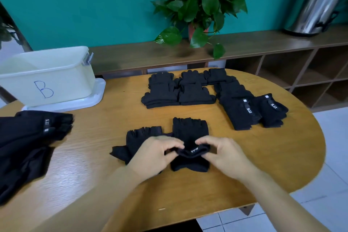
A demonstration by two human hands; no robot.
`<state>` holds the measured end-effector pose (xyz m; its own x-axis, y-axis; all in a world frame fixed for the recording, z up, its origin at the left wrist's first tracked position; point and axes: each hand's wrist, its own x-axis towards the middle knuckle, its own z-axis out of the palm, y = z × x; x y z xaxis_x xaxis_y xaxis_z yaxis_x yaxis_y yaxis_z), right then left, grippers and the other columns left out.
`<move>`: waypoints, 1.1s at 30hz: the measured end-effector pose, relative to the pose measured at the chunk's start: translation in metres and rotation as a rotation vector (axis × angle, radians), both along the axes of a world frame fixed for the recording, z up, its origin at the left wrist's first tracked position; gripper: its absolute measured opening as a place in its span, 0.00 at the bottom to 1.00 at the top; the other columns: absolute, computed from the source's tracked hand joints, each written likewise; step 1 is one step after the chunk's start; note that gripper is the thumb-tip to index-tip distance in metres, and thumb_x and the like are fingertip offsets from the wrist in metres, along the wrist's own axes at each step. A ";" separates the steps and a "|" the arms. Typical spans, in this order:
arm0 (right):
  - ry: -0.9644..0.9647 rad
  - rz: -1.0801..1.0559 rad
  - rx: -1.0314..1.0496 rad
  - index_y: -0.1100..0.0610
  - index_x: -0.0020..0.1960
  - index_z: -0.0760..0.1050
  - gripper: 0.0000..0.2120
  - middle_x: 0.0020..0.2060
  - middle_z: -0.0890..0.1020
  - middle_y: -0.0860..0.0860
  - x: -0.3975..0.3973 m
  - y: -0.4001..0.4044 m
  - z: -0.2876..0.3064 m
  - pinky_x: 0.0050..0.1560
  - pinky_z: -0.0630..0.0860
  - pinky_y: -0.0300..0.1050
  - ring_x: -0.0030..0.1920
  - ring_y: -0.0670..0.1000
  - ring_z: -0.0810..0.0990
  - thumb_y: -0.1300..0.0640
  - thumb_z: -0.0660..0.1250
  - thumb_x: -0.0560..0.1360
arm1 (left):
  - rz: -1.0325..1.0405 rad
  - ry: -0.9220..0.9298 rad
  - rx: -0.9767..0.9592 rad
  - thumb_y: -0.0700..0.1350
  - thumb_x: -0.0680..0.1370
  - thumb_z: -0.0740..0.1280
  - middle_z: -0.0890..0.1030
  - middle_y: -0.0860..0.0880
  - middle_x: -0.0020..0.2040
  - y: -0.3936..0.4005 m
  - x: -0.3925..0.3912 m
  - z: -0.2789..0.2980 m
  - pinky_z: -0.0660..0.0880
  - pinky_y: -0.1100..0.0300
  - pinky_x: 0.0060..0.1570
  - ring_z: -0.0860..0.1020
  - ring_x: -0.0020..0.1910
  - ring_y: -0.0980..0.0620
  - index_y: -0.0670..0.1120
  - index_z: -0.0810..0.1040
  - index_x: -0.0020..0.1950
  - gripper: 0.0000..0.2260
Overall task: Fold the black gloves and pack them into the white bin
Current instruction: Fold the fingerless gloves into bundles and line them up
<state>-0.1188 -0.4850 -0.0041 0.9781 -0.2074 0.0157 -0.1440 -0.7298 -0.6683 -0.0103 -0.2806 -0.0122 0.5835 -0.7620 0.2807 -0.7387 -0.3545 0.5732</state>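
Note:
A black fingerless glove (190,132) lies flat in front of me on the wooden table (105,137). My left hand (156,154) and my right hand (224,154) pinch its wrist cuff from either side, lifting the cuff edge with its small label. A second black glove (137,139) lies just left of it, partly under my left hand. The white bin (47,79), marked with a blue "B", stands on its lid at the table's far left. I cannot see into it.
Folded black gloves sit in neat stacks (178,90) at the back middle, with more glove stacks (250,109) to the right. A loose heap of black gloves (24,147) covers the table's left edge. Behind are a wooden shelf, a potted plant (197,5) and a steel urn (318,2).

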 end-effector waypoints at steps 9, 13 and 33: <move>-0.097 0.082 -0.330 0.49 0.69 0.73 0.20 0.68 0.75 0.43 -0.011 0.016 -0.011 0.69 0.60 0.34 0.71 0.40 0.66 0.60 0.65 0.78 | 0.001 -0.110 -0.012 0.35 0.72 0.73 0.81 0.56 0.59 0.005 -0.005 -0.029 0.68 0.71 0.62 0.76 0.59 0.60 0.48 0.83 0.54 0.14; -0.113 0.069 -0.343 0.50 0.68 0.75 0.20 0.67 0.76 0.46 -0.012 0.017 -0.016 0.64 0.56 0.30 0.71 0.42 0.68 0.63 0.64 0.77 | 0.019 -0.096 -0.035 0.34 0.72 0.73 0.79 0.60 0.58 0.006 -0.006 -0.036 0.71 0.66 0.62 0.77 0.59 0.61 0.49 0.82 0.54 0.14; -0.066 0.001 -0.386 0.55 0.78 0.59 0.24 0.77 0.61 0.51 0.032 0.020 0.005 0.77 0.49 0.42 0.78 0.47 0.54 0.53 0.56 0.83 | -0.094 -0.271 0.408 0.63 0.80 0.45 0.51 0.50 0.80 -0.031 0.019 0.009 0.43 0.63 0.75 0.46 0.79 0.56 0.46 0.54 0.80 0.33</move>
